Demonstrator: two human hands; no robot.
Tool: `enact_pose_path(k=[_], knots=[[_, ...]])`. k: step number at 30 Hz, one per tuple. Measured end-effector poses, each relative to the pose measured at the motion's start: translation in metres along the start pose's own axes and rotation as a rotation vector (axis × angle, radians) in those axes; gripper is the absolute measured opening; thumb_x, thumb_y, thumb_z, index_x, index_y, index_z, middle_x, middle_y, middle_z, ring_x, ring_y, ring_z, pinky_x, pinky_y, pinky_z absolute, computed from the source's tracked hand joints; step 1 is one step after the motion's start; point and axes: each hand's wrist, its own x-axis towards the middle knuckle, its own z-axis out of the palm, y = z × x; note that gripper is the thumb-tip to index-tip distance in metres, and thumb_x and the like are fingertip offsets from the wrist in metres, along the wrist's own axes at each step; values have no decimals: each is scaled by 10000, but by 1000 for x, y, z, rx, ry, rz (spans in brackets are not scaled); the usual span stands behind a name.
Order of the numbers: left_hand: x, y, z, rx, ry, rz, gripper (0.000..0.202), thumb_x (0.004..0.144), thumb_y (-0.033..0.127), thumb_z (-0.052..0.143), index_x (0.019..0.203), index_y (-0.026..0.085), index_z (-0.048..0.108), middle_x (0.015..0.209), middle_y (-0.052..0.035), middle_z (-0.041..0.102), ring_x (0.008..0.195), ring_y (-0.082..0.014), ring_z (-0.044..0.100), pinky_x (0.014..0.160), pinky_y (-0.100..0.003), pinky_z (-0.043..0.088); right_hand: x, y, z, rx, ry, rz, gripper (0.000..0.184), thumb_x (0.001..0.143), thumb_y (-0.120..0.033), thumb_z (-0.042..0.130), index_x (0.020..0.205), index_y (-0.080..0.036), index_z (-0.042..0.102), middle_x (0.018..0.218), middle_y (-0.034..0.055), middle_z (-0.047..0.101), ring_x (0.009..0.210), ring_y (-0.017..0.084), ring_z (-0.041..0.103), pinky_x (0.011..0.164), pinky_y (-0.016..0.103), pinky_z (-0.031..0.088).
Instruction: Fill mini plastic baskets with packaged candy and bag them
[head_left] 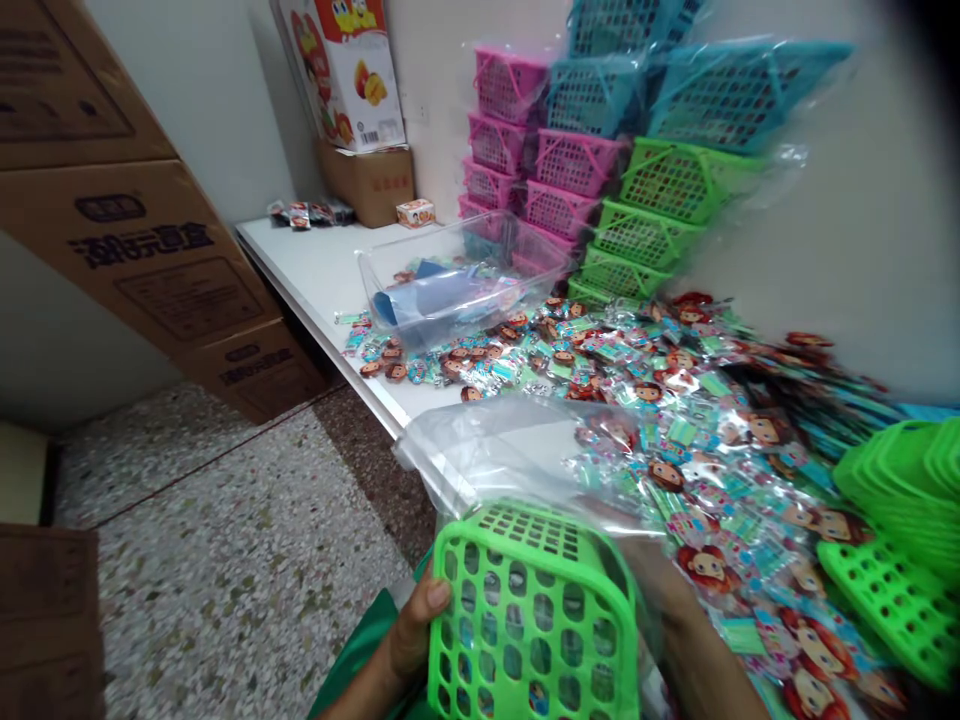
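A bright green plastic basket (529, 600) with oval holes is held low in front of me, tilted so its long side faces me. My left hand (416, 625) grips its left edge, the thumb lying on the outside. My right hand (651, 575) is at the basket's far right side, blurred and partly covered by clear plastic; its fingers are hidden. A clear plastic bag (480, 435) spreads beyond the far end of the basket, over the table edge. Through the basket's holes some small coloured contents show, too indistinct to name.
Many cartoon-printed packets (705, 565) cover the white table (319, 265). A clear tray (382, 262) holds blue pieces. Wrapped baskets (574, 160) are stacked against the wall, and nested green baskets (911, 500) stand at right. Cardboard cartons (142, 240) rise at left.
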Motion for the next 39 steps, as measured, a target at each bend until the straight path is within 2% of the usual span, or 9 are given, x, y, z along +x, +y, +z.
enact_pose_path(k=[6,11,14,17,20,24,27,34,39], knots=[[-2,1,4,1,7,-3,420,643,493,679,875,144,710,877,-102,730,899,-324,665,868,-474,481,0,15,-4,0,-109,48,352,585,-486,757,742,-172,732,738,80,724,748,269,657,725,388,529],[-9,0,0,-8,62,10,505,642,483,697,1032,164,667,981,-112,714,1011,-344,621,887,-476,468,-14,33,-16,-152,-27,0,516,639,-582,697,969,-186,721,994,132,711,1008,337,612,930,489,442],[-10,-4,-5,-37,73,-18,494,661,483,685,1040,167,662,1027,-120,702,1026,-350,615,900,-481,459,-28,33,-17,-140,87,-46,664,776,-688,458,1245,-233,572,1257,113,593,1230,300,476,1060,475,313],[-11,-8,-8,-57,97,-35,471,672,451,688,1056,181,656,1084,-117,685,1051,-354,604,931,-489,437,-45,29,-9,-104,85,-113,761,807,-745,247,1396,-282,376,1396,56,468,1356,237,304,1120,417,205],[-14,-9,-10,-54,130,-69,488,666,460,697,1073,193,654,1143,-111,663,1085,-357,586,971,-500,403,-60,29,4,-169,101,-104,695,800,-712,372,1354,-298,442,1397,37,468,1385,235,232,1144,400,124],[-21,-8,-10,-33,202,-141,537,694,477,676,1137,177,627,1174,-121,649,1124,-349,563,1019,-508,356,-73,34,21,-252,135,-17,689,786,-713,405,1300,-268,518,1318,76,548,1325,283,354,1126,431,201],[-24,-4,-4,-79,194,-209,534,754,461,617,1187,149,598,1151,-137,659,1144,-347,551,1026,-519,344,-75,40,28,-272,162,45,712,764,-720,439,1301,-259,520,1312,81,552,1323,294,354,1122,441,211],[-26,0,3,-136,196,-289,584,832,489,503,1268,103,531,1127,-159,667,1107,-335,584,1026,-525,349,-73,58,31,-241,195,120,719,791,-699,425,1337,-233,475,1460,43,372,1394,261,197,1150,407,72],[-13,4,0,14,254,-232,559,862,483,480,1274,108,524,1186,-143,639,1139,-292,569,1064,-477,324,-58,61,30,-50,155,138,674,782,-629,522,1323,-228,483,1380,69,485,1359,275,287,1117,440,203]])
